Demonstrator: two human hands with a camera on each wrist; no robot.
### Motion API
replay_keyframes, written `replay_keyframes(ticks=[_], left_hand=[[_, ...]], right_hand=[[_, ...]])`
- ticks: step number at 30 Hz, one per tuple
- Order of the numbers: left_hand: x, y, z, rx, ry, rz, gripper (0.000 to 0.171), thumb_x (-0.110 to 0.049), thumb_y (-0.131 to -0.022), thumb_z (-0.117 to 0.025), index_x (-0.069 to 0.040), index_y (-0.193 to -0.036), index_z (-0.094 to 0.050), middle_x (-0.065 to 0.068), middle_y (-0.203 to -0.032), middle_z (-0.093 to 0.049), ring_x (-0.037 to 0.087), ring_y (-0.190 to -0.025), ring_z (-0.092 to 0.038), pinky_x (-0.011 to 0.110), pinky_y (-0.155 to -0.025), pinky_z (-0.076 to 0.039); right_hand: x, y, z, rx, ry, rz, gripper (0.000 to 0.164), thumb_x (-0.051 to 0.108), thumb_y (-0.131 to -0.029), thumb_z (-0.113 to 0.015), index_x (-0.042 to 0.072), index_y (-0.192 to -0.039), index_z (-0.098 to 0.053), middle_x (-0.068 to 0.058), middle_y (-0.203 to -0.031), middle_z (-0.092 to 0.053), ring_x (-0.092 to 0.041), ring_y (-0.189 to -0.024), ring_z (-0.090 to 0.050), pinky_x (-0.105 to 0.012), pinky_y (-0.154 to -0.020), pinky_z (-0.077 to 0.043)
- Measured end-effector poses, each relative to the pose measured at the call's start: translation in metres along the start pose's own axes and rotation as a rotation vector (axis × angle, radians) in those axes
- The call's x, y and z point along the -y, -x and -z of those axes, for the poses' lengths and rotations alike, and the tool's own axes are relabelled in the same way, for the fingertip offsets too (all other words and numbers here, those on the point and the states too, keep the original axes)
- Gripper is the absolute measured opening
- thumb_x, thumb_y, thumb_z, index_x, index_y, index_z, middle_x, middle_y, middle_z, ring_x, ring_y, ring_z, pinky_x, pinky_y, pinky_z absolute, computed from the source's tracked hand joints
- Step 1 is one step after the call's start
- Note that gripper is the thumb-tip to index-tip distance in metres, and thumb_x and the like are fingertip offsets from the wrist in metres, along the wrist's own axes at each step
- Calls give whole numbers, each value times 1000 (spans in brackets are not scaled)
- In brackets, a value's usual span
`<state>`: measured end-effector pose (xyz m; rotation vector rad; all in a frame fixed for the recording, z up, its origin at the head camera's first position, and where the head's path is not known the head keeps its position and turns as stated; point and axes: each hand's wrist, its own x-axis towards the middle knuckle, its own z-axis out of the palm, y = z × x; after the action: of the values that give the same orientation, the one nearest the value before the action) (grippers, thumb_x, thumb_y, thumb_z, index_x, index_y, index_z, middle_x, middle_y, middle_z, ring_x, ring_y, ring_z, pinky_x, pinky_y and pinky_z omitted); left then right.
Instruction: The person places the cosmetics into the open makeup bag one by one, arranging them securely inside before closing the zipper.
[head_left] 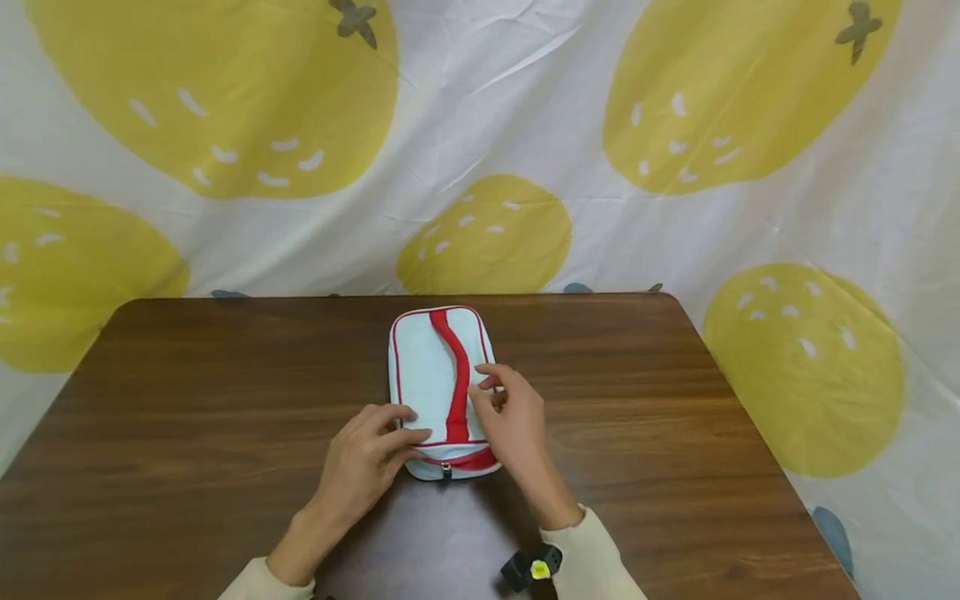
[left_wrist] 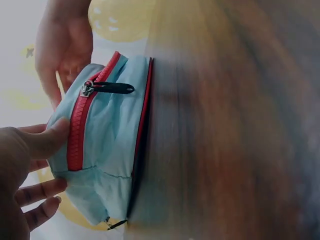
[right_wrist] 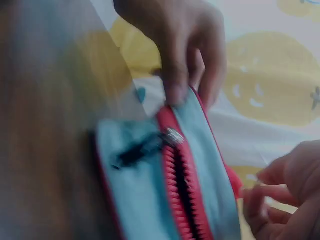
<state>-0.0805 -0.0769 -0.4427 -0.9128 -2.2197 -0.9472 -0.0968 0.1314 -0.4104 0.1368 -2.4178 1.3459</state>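
A pale blue zip pouch [head_left: 423, 358] with red piping lies flat on the table, its short zipped end towards me. Along its top runs a red strap handle [head_left: 461, 375]. My left hand [head_left: 363, 454] grips the pouch's near left corner, thumb on the side by the red zipper [left_wrist: 77, 132] and fingers over the top. Over the right side, my right hand [head_left: 517, 421] has bent fingers, the thumb tip at the strap's edge and a gap to the index finger. A black zipper pull [left_wrist: 112, 88] hangs at the near end. In the right wrist view the zipper teeth [right_wrist: 182, 190] stand parted.
The brown wooden table [head_left: 187, 400] has rounded far corners. Behind its far edge hangs a white cloth [head_left: 495, 100] with large yellow fruit shapes. A black wrist device [head_left: 536, 568] with a yellow face sits by the right cuff.
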Motion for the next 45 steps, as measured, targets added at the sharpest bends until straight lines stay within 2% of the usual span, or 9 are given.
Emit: replay_keyframes(ticks=[4, 8, 11, 14, 21, 28, 32, 37, 45], left_hand=[[-2, 0, -2, -42, 27, 17, 27, -6, -68, -84, -15, -93, -78, 2, -96, -65, 15, -78, -56, 28, -61, -45], [-3, -3, -4, -70, 37, 21, 26, -6, -69, -84, -15, -92, -78, 0, -91, -66, 15, -73, -60, 29, -58, -46], [-3, -5, -6, -79, 40, 32, 23, -8, -70, -83, -15, -91, -77, -1, -87, -65, 16, -69, -62, 30, -56, -47], [-5, -6, -8, -98, 20, 45, 20, -11, -71, -83, -15, -90, -78, -2, -87, -65, 16, -66, -60, 31, -56, -46], [-12, -7, -16, -132, -4, 63, 17, -14, -72, -82, -15, -89, -78, -3, -87, -65, 18, -66, -58, 33, -58, -43], [-17, -9, -20, -140, -16, 90, 16, -16, -73, -82, -15, -89, -78, -2, -87, -65, 17, -64, -57, 32, -57, -43], [-18, -8, -21, -138, -23, 95, 17, -17, -73, -81, -14, -90, -78, -2, -88, -65, 18, -63, -56, 32, -56, -43], [-17, -6, -22, -150, -23, 83, 18, -18, -73, -81, -15, -90, -78, -3, -87, -64, 18, -61, -54, 32, -55, -42], [-13, -5, -18, -126, -39, 46, 17, -17, -73, -80, -15, -89, -78, -3, -85, -63, 18, -62, -55, 33, -56, -43]], right_hand=[[2, 30, 8, -60, -117, -36, 14, 6, -85, -71, 8, -99, -68, 1, -74, -60, -13, -59, -57, -22, -52, -46], [4, 65, 11, -68, -214, -146, 8, 10, -86, -73, 10, -93, -69, -2, -69, -62, -17, -51, -58, -21, -42, -44], [3, 87, 8, -62, -217, -242, 8, 15, -84, -75, 12, -90, -71, -2, -68, -66, -19, -46, -59, -21, -37, -41], [0, 99, 2, -40, -198, -291, 13, 20, -81, -78, 12, -91, -73, 1, -71, -69, -15, -48, -62, -21, -38, -44], [-6, 105, -11, -56, -251, -311, 24, 20, -78, -80, 7, -97, -73, -3, -82, -72, -13, -53, -66, -25, -42, -50], [-5, 99, -24, -112, -140, -286, 27, 27, -76, -82, 6, -90, -73, 3, -62, -67, -8, -42, -59, -20, -37, -44], [-7, 94, -28, -152, -104, -275, 22, 28, -76, -82, 9, -82, -72, 6, -56, -63, -7, -37, -55, -18, -34, -40], [-12, 94, -29, -194, -136, -175, 8, 11, -80, -77, 7, -80, -71, 4, -60, -63, -6, -42, -57, -18, -39, -44], [-11, 101, -21, -103, -228, -112, 5, 4, -88, -68, 5, -87, -64, -5, -69, -67, -21, -54, -64, -21, -39, -47]])
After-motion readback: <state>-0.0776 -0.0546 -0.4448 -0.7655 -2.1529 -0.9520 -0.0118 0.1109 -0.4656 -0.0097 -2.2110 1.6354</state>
